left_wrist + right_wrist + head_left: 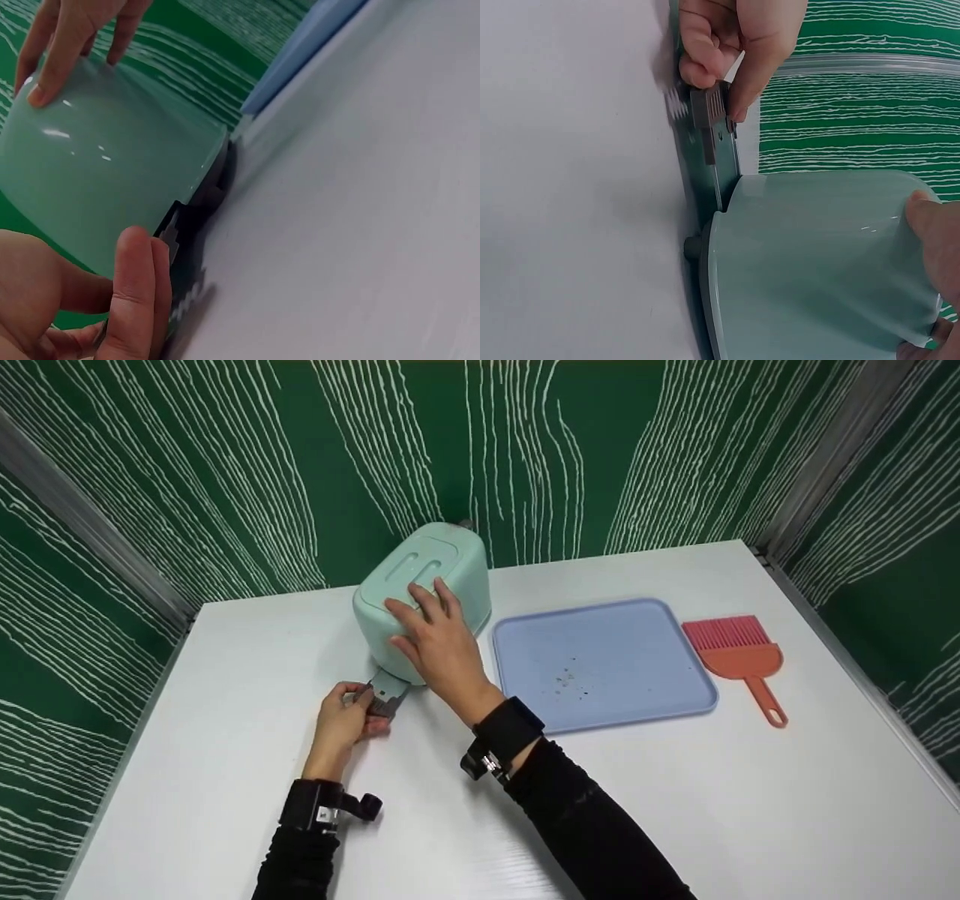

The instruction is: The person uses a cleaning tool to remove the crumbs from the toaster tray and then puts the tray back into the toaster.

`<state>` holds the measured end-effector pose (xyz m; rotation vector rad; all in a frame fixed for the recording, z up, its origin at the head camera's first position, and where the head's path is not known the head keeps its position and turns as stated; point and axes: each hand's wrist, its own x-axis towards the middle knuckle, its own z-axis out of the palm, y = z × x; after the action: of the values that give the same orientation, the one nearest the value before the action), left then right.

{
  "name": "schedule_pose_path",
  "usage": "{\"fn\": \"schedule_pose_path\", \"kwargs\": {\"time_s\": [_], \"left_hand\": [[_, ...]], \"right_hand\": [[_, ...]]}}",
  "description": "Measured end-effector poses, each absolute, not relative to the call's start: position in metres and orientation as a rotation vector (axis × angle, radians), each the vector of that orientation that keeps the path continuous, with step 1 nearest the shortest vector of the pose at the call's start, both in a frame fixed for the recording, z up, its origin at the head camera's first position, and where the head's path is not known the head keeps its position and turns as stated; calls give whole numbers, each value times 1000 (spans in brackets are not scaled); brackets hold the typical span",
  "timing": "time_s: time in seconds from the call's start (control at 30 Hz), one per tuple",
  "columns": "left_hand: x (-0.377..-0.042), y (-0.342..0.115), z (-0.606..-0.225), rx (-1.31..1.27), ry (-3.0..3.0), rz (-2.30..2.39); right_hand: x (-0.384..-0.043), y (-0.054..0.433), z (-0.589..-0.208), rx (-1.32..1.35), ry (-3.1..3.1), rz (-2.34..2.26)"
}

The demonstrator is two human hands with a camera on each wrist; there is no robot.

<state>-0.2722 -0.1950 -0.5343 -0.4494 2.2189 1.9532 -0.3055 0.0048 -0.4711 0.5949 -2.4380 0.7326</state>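
A mint-green toaster point(420, 600) with two slots in its top stands near the back of the table. From under its near end a flat crumb tray point(390, 682) sticks out, with a grey toothed end piece point(709, 109). My left hand point(345, 724) pinches that grey end between thumb and fingers, low over the tabletop. Spread across the toaster's top and near edge, my right hand point(442, 649) rests with its fingers apart. In the left wrist view, the left fingers point(133, 292) partly cover the crumb tray.
Right of the toaster lies a shallow blue tray point(615, 660) with small dark and pale crumbs point(568, 679) on it. A red-bristled brush point(742, 660) with an orange handle lies at its right edge. Green walls with white lines point(525, 457) border the white table point(675, 795).
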Motion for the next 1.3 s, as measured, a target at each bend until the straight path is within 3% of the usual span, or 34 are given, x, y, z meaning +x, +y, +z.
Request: {"fn": "schedule_pose_path", "kwargs": {"time_s": [0.43, 1.3], "left_hand": [[-279, -191, -532, -513, 1938, 2132], [-288, -183, -535, -439, 1943, 2120]], "right_hand": [[-305, 3, -472, 599, -2419, 728], [-304, 5, -472, 603, -2432, 715]]}}
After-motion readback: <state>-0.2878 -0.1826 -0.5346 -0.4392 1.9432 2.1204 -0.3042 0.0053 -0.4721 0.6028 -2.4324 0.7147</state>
